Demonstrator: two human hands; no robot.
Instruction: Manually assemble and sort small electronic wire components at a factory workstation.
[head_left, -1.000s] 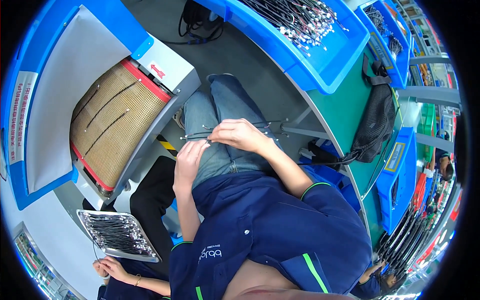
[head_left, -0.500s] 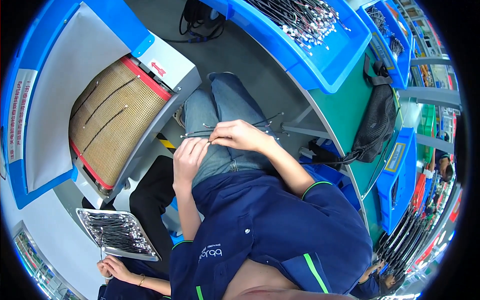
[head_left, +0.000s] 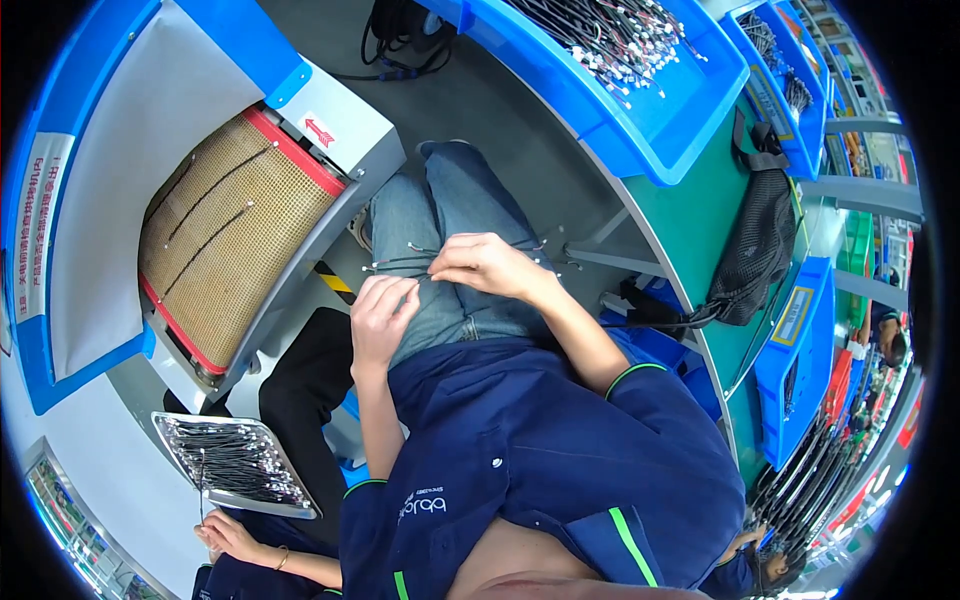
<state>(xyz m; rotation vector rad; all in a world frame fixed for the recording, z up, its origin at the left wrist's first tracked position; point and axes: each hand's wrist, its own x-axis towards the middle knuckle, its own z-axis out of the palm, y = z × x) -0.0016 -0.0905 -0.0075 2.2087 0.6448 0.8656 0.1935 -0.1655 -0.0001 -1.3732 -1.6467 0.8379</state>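
Observation:
Several thin black cables [head_left: 400, 266] with small white connectors lie crosswise over my lap, their ends sticking out to both sides. My right hand [head_left: 490, 266] is closed around them, thumb and forefinger pinched at the left. Just below and to its left is my left hand [head_left: 380, 318], with thumb and forefinger brought together at the fingertips near the cables. Whatever sits between those left fingertips is too small to make out. The cables' middle is hidden under my right hand.
To the left, a mesh conveyor belt [head_left: 250, 225] with red edges carries several black cables. A metal tray [head_left: 312, 505] of cables sits lower left by a co-worker's hands [head_left: 228, 535]. A blue bin [head_left: 665, 165] of cables and a black mesh bag [head_left: 755, 250] rest on the green table [head_left: 670, 215].
My right hand has shifted slightly right and the gap between my two hands has widened a little. The cable ends at the right have moved. A co-worker's hand at lower left has shifted slightly.

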